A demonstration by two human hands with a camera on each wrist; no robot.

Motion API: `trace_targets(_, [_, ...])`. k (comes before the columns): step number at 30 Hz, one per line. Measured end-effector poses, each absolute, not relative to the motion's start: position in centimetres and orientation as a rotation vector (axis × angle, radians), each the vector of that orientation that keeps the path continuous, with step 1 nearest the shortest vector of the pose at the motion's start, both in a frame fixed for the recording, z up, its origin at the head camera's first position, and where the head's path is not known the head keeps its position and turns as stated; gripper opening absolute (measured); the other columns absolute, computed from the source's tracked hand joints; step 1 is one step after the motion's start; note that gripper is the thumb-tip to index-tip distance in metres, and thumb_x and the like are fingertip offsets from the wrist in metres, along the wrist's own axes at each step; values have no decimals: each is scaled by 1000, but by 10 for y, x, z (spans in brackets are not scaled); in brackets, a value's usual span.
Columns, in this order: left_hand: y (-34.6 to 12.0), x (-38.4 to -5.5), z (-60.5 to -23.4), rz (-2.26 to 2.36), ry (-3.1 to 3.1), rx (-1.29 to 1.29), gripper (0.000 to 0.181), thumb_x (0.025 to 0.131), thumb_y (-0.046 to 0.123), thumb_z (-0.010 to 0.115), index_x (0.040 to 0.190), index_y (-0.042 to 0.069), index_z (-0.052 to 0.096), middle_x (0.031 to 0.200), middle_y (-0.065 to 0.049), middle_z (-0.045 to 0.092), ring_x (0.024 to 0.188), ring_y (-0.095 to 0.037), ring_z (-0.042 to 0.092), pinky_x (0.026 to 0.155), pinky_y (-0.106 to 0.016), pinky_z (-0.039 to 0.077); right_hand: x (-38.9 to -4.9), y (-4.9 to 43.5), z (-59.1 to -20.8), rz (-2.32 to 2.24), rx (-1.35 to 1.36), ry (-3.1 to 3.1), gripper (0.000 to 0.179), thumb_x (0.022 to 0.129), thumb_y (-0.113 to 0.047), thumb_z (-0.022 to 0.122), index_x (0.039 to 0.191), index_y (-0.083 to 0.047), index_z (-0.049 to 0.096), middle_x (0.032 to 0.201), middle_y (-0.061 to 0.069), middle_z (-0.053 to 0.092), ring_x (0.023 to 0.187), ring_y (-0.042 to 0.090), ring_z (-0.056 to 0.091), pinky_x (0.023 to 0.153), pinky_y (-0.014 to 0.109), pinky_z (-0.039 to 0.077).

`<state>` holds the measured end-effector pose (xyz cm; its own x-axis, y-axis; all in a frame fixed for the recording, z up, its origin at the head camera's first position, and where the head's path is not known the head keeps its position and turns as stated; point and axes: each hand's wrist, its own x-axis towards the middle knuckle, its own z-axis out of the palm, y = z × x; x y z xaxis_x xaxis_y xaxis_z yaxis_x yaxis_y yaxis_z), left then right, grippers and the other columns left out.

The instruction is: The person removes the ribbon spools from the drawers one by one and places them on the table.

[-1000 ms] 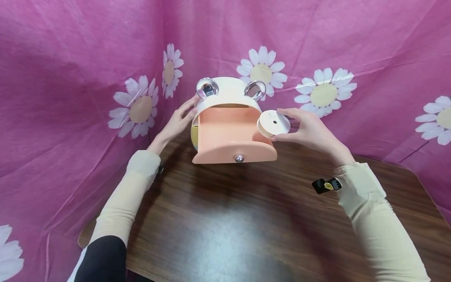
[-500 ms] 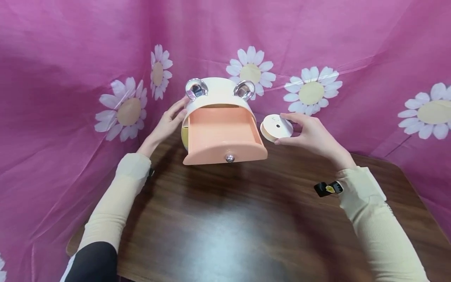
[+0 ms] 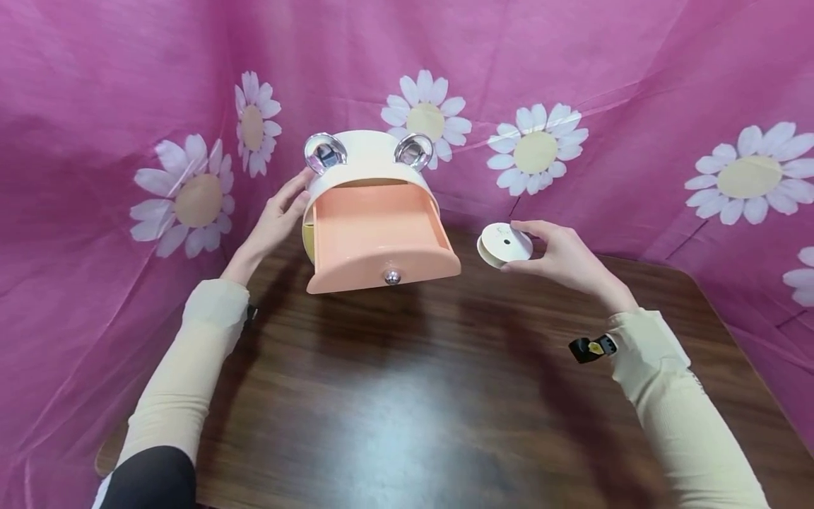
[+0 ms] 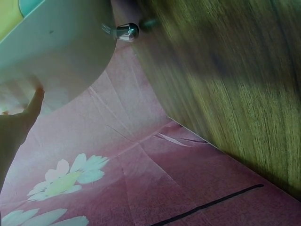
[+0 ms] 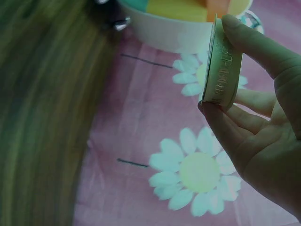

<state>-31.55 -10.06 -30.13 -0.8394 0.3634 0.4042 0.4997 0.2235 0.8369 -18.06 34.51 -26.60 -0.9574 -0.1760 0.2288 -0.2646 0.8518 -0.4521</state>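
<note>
A white drawer box (image 3: 365,161) with two silver ring-shaped ears stands toward the back of the table in the head view. Its peach drawer (image 3: 381,219) is pulled out at the top, with a silver knob (image 3: 391,277) on the front; the inside that shows is bare. My left hand (image 3: 272,223) rests its fingers along the box's left side; in the left wrist view a fingertip touches the white wall (image 4: 61,66). To the right of the drawer, my right hand (image 3: 569,261) pinches a ribbon spool (image 3: 501,252) between thumb and fingers. Raised lettering shows on its ribbon (image 5: 222,70).
A brown wood-grain table (image 3: 394,396) lies underneath. Pink cloth (image 3: 559,56) printed with white daisies hangs behind and at both sides. Lower on the box, a yellow drawer front (image 3: 309,244) peeks out at the left, and a silver foot (image 4: 126,32) shows in the left wrist view.
The right hand has drawn the ribbon spool away from above the drawer's right edge, rightward and lower. The whole view has shifted, so the box appears further left. The left hand stays on it.
</note>
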Motion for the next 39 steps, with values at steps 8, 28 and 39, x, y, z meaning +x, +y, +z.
trace_targets(8, [-100, -315, -303, -1685, -2340, -836, 49, 104, 13, 45, 151, 1, 37, 163, -14, 28, 152, -28, 25, 127, -42, 21, -173, 356, -297, 675, 385, -2842, 76, 71, -26, 90, 135, 1, 58, 131, 20, 65, 112, 28, 63, 90, 28, 49])
trace_targets(28, [-105, -348, -332, -1678, -2270, -871, 49, 105, 23, 48, 152, 10, 40, 163, -6, 31, 152, -19, 29, 125, -22, 24, -164, 378, -369, 695, 248, -2891, 79, 70, -26, 90, 135, 6, 56, 127, 25, 65, 104, 32, 63, 87, 47, 52])
trace_targets(39, [-99, -320, -309, -1700, -2293, -855, 48, 105, 11, 44, 150, -3, 37, 161, -17, 30, 151, -30, 26, 127, -34, 22, -165, 377, -388, 653, 287, -2905, 79, 71, -28, 90, 133, 7, 57, 125, 26, 65, 106, 33, 63, 86, 45, 51])
